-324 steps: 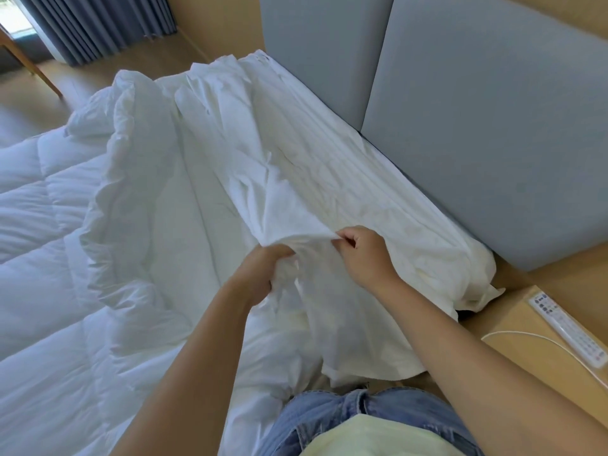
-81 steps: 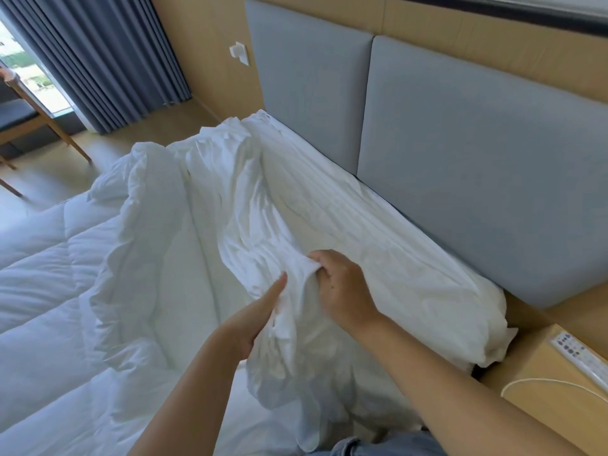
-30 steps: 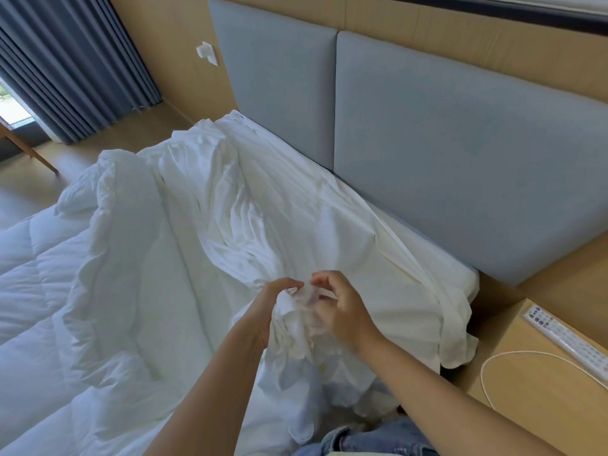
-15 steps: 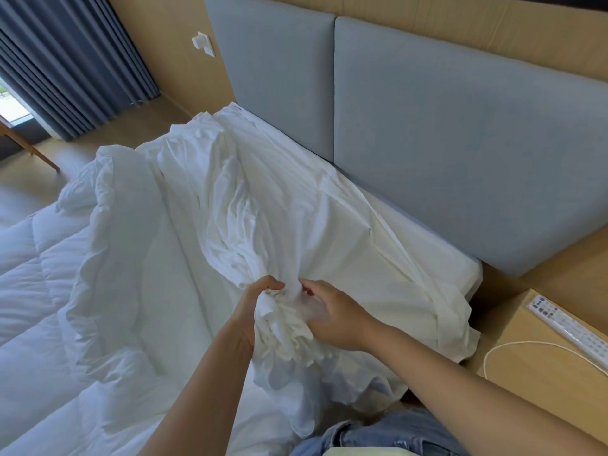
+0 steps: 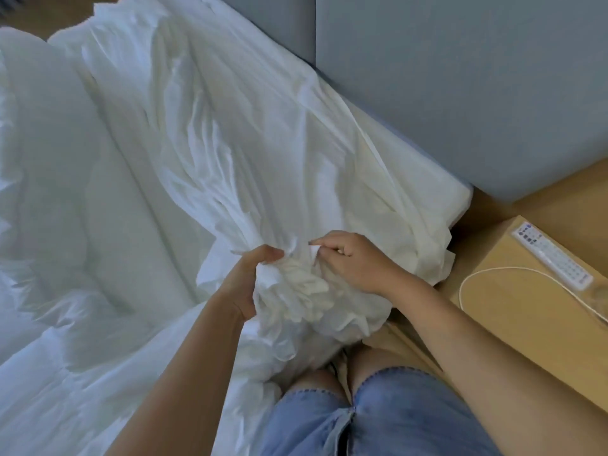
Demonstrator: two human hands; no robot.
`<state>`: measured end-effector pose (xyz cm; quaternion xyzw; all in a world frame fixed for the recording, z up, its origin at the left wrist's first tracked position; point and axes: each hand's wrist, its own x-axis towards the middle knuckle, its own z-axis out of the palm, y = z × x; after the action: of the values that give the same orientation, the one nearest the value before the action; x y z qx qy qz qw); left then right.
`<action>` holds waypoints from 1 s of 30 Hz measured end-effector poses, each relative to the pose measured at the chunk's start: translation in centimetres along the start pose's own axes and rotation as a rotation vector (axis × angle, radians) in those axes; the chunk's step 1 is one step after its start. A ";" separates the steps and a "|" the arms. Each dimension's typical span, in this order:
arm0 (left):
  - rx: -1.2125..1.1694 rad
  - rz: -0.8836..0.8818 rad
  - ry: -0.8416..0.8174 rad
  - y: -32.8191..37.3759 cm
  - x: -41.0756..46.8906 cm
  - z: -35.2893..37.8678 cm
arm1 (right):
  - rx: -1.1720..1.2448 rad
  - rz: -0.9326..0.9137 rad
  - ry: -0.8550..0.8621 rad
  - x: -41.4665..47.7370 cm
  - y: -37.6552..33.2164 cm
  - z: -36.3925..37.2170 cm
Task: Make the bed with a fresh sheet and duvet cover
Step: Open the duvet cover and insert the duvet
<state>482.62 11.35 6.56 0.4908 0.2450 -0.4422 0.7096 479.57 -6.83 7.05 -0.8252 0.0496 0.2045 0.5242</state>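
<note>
bed [image 5: 427,172]: rumpled duvet cover [image 5: 246,143] | headboard [image 5: 460,77]: grey panels | nightstand [image 5: 526,317]: wooden, remote [image 5: 552,258]

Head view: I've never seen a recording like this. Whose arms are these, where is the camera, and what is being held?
No machine here: a person wears a camera on the head, looking down at their own arms, hence the denim shorts at the bottom. The left hand grips a gathered bunch of white cloth; the right hand pinches its edge. Sheet or duvet cover, I cannot tell. The cloth trails up toward the grey headboard; a duvet lies heaped at left. At right stands a wooden nightstand with a remote and a white cable.
</note>
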 end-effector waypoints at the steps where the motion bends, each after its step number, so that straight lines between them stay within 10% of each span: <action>1: -0.029 0.003 -0.056 -1.0 0.6 0.2 | 0.020 0.020 0.080 -0.1 0.8 -0.2; 7: 0.199 -0.094 -0.250 -4.1 4.0 2.8 | 0.239 0.067 0.322 0.3 3.8 3.6; 13: 0.189 -0.098 -0.090 -4.4 5.3 3.4 | 0.352 0.048 0.432 0.7 4.9 5.4; 23: -0.041 -0.033 -0.021 -5.3 6.4 6.7 | 0.843 0.192 0.268 0.4 5.5 0.4; 30: 0.449 -0.219 0.149 -2.3 5.9 7.9 | 0.666 0.101 0.250 1.8 5.5 -3.4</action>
<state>482.84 1.56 4.06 0.6380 0.2439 -0.5221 0.5107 480.51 -12.03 2.95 -0.6243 0.2177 0.1003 0.7435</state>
